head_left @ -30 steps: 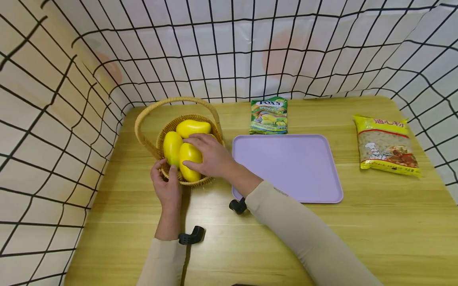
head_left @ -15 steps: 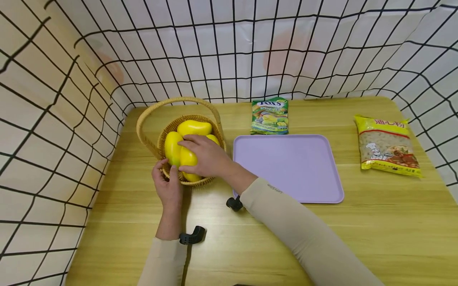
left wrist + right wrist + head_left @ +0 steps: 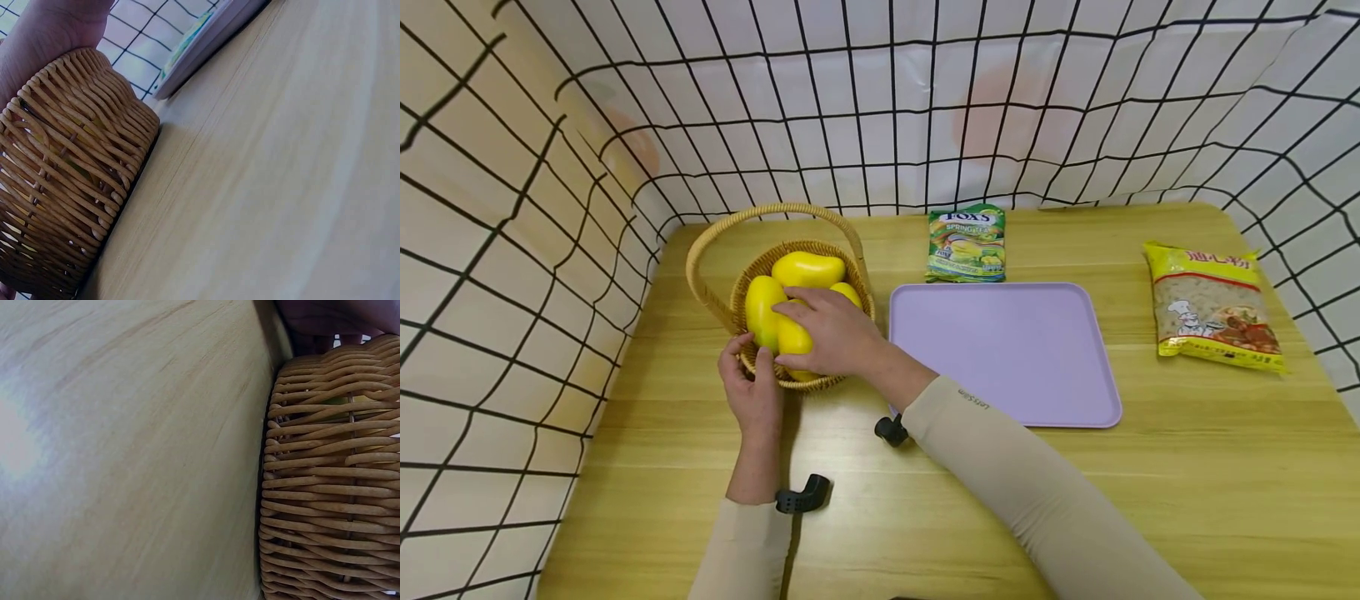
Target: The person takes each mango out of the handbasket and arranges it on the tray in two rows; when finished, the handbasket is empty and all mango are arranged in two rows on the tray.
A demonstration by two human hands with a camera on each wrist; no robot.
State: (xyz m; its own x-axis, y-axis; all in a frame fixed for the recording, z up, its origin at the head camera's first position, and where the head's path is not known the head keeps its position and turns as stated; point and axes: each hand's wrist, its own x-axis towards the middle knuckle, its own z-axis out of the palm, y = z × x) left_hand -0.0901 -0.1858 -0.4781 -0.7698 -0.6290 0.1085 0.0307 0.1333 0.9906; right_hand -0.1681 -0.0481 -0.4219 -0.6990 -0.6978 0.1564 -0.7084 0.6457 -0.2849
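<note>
A round wicker basket (image 3: 868, 302) with a tall arched handle stands on the table at the left, holding several smooth yellow mangoes. My left hand (image 3: 755, 400) grips its near-left rim, thumb toward the inside. Over the basket, my right hand (image 3: 842, 333) has its fingers and thumb curved round the front mango (image 3: 793, 335), partly covering it. Beside that lies another mango (image 3: 763, 310), greenish at its lower end, and behind it a curved mango (image 3: 808, 269). Both wrist views show mostly the woven basket wall (image 3: 75, 169) and the tabletop.
A lilac tray (image 3: 1000, 354) lies right of the basket, partly under the right forearm. Behind it sits a green Fox's candy bag (image 3: 966, 246). A yellow-ended clear food packet (image 3: 1213, 308) lies far right. Black wire grid (image 3: 895, 108) encloses the back and sides.
My right hand has shifted slightly left and closed further round the front mango, which has turned or moved a little in the basket. The left hand stays at the rim.
</note>
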